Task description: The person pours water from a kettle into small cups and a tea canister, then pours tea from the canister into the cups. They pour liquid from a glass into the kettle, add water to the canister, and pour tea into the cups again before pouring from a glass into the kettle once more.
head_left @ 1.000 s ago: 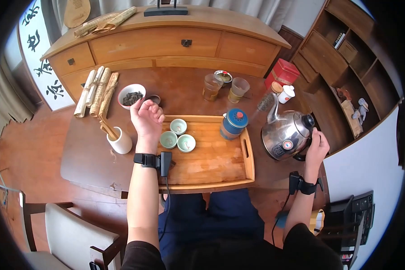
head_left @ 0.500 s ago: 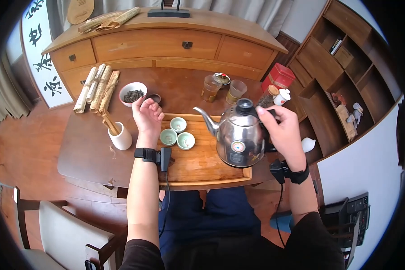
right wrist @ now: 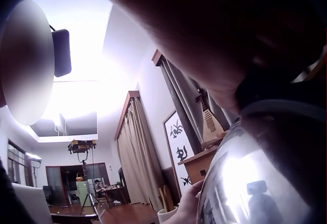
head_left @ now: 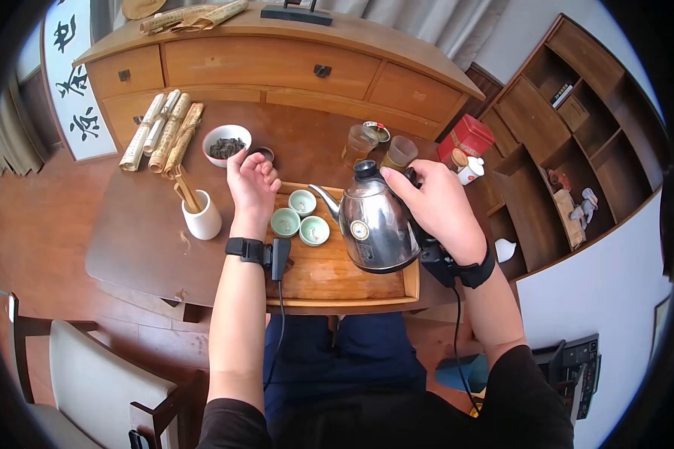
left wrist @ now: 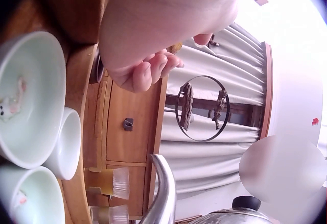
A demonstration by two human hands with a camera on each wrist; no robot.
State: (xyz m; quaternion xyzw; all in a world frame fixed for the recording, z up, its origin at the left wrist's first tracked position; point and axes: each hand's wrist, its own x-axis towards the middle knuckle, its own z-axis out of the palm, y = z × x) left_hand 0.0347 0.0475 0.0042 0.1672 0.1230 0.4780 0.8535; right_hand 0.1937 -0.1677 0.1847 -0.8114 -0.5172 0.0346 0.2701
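My right hand (head_left: 445,213) grips the black handle of a shiny metal kettle (head_left: 378,232), which is held over the right part of a wooden tray (head_left: 322,284). The kettle leans a little to the left, its spout directed at three pale green teacups (head_left: 314,230) grouped on the tray's left half. In the left wrist view the spout (left wrist: 164,183) rises beyond the cups (left wrist: 30,101). Palm up and fingers loosely curled, my left hand (head_left: 253,191) holds nothing beside the tray's left edge, close to a white bowl of dark tea leaves (head_left: 228,146).
A white holder (head_left: 202,221) with wooden tools and several rolled scrolls (head_left: 161,135) are on the table's left. Behind the kettle stand two glasses (head_left: 358,144), with a red box (head_left: 468,138) and a small white lidded jar (head_left: 470,170) further right.
My right hand has brought the kettle from the table right of the tray leftward over the tray, and the kettle now hides the blue canister. My left hand has kept its pose.
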